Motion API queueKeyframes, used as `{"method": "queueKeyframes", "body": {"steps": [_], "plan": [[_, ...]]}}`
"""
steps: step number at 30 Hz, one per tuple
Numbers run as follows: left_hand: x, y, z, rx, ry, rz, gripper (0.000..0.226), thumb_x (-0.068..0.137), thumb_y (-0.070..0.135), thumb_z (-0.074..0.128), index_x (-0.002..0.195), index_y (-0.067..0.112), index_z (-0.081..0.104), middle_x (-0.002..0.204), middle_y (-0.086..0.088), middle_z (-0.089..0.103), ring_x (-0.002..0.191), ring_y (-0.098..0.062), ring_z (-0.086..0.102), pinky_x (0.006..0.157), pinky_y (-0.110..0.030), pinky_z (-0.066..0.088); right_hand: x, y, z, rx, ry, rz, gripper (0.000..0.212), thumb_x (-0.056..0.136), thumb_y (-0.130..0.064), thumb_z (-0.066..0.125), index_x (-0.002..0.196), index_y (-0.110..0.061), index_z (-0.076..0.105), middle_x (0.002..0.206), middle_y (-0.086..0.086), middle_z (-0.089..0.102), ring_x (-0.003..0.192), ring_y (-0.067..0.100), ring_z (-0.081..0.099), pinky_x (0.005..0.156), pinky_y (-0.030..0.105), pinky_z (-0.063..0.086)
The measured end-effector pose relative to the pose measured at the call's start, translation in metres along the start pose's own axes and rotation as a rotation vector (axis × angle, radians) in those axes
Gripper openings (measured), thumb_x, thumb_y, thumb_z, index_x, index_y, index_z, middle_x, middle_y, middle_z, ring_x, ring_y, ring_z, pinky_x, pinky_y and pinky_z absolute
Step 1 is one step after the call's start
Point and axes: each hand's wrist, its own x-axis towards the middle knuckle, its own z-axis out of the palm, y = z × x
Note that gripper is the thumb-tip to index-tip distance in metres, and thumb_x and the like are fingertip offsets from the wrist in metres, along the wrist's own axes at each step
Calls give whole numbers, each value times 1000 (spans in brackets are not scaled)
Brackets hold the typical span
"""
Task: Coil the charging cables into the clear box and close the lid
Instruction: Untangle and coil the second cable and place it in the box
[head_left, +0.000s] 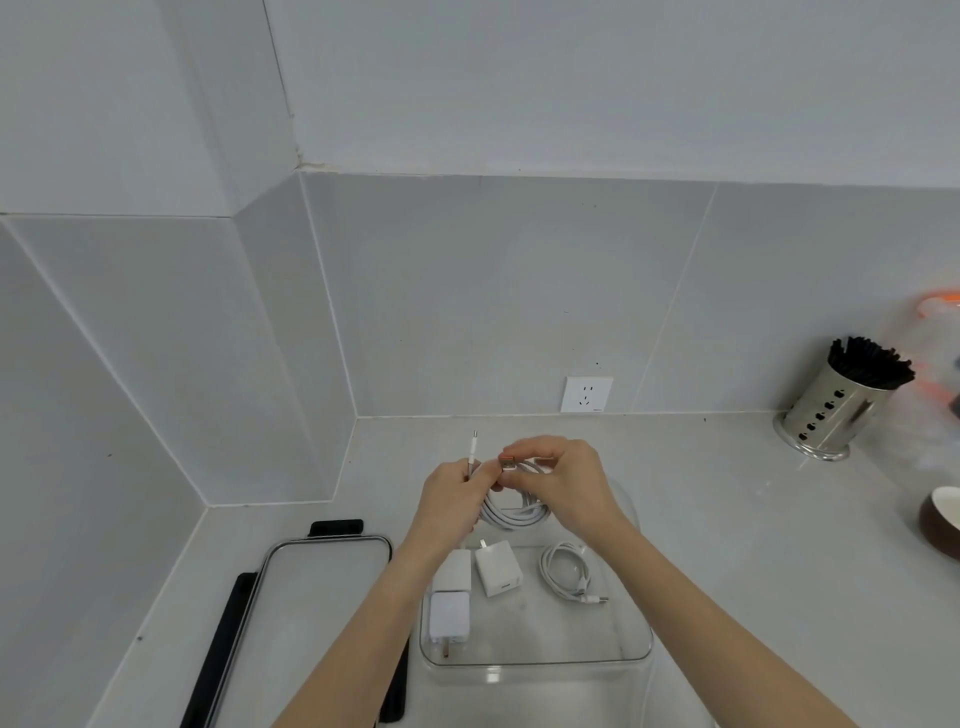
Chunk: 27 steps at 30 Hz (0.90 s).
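Both hands hold a white charging cable (511, 513) wound into loops above the far end of the clear box (535, 670). My left hand (449, 501) grips the loops, and one thin plug end sticks up past its fingers. My right hand (563, 483) pinches the cable's orange-tipped USB plug (507, 461) against the coil. Inside the box lie a second coiled white cable (569, 569) at the right and three white charger bricks: one (497, 569) in the middle, one (453, 570) partly under my left forearm, one (449, 620) nearer me. The clear lid (291, 613) with black clips lies flat to the box's left.
A steel holder full of black chopsticks (836, 405) stands at the back right. A brown and white bowl (943, 522) sits at the right edge. A white wall socket (587, 395) is on the tiled wall behind my hands. The counter meets a wall corner at the left.
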Motion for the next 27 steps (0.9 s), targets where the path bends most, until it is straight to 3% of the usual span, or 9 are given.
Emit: {"method": "queueKeyframes", "body": {"steps": [2,6,10,14,16,18,21,24,27], "plan": [[-1,1,-1,4,17,13,33,90,32,52,74,6,65,48,1,41,40,-12,39,44,-21,35,1,-3,-5,0,21,-18,30,64,-13,83,65,-41,69,88,-19,66,100,0,55,87,13,39],[-1,1,0,134,36,92,32,91,30,51,68,11,62,47,4,42,46,-11,40,50,-22,32,4,-12,-13,110,-60,17,15,65,-8,82,71,-20,75,74,-2,67,69,-3,61,70,9,47],[-3,-1,2,266,-35,137,30,92,28,50,68,13,61,47,8,41,42,-5,36,45,-15,27,5,-31,-17,107,-126,-28,12,66,-5,80,74,-12,75,72,3,66,67,1,62,68,6,46],[-3,-4,1,93,-197,82,35,94,29,45,66,15,60,51,3,38,45,-8,38,51,-22,39,10,-45,-22,-1,-258,-67,13,68,-7,79,80,-9,75,75,5,68,72,2,58,69,0,39],[-7,-4,4,-20,-253,37,34,96,29,42,68,15,58,57,1,44,50,-10,43,50,-19,42,14,-43,-17,-136,-286,-99,16,68,-13,79,84,-13,76,82,4,69,81,7,54,71,4,37],[-11,-5,8,-156,-271,-47,33,96,30,42,71,14,57,61,2,49,54,-10,47,52,-19,44,15,-36,-12,-194,-305,-96,18,70,-20,78,87,-22,75,84,-7,62,87,13,52,75,12,38],[-12,-11,10,-294,-284,-151,31,94,33,44,75,13,57,62,2,54,53,-9,49,52,-21,44,10,-26,-15,-221,-348,-54,24,76,-30,73,100,-30,71,93,-12,55,86,7,51,75,15,38],[-10,-19,10,-396,-258,-247,30,94,31,44,74,13,56,62,0,57,47,-10,50,46,-22,42,3,-17,-26,-132,-371,60,40,79,-33,70,118,-33,60,111,-8,58,99,5,55,78,15,42],[-8,-27,13,-478,-229,-320,31,95,31,42,72,14,54,65,-3,56,45,-12,49,41,-21,39,-3,-2,-32,-19,-334,267,38,84,-27,65,121,-21,57,109,-1,62,91,9,61,75,19,51]]}}
